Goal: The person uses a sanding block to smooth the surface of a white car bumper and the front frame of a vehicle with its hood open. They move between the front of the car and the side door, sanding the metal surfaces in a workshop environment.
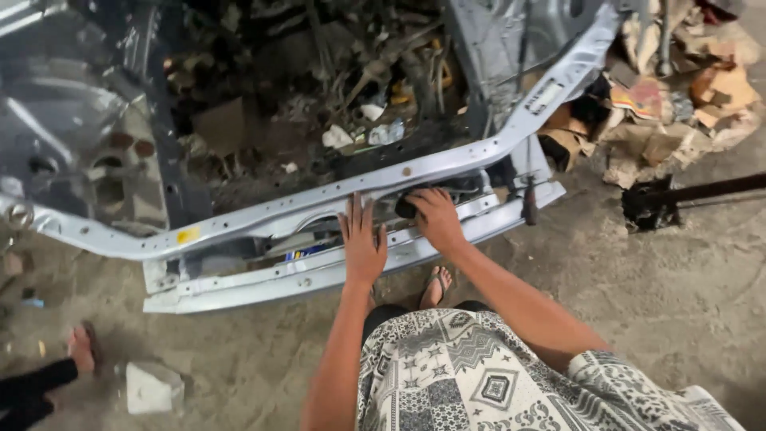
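Left hand (363, 243): laid flat, palm down, on the pale grey metal car frame (263, 217), fingers (357, 209) straight, slightly spread and pointing away from the body; nothing is gripped.
Left arm: reaches almost straight forward from the lower middle of the view, elbow barely bent, wrist level with the frame's lower rail.
Right hand (435, 219): just beside the left hand, knuckles up, fingers curled down and clamped on a small black part (405, 207) that sits in the gap between the frame's two rails.
Right arm: comes in at a slant from the lower right, forearm bare, wrist bent a little toward the left.
Frame: a long bent panel of two rails lying on the concrete floor (686, 287), running from the lower left up to the upper right, directly ahead of the person.
Feet: one sandalled foot (436, 286) shows under the frame's near edge, between the two arms.
Clothing: patterned black-and-white cloth (479, 375) covers the knees.
Nearby: a dark-handled screwdriver (529, 203) leans at the frame's right end; a pale stone block (153, 388) lies on the floor at lower left, near another person's sandalled foot (81, 348).
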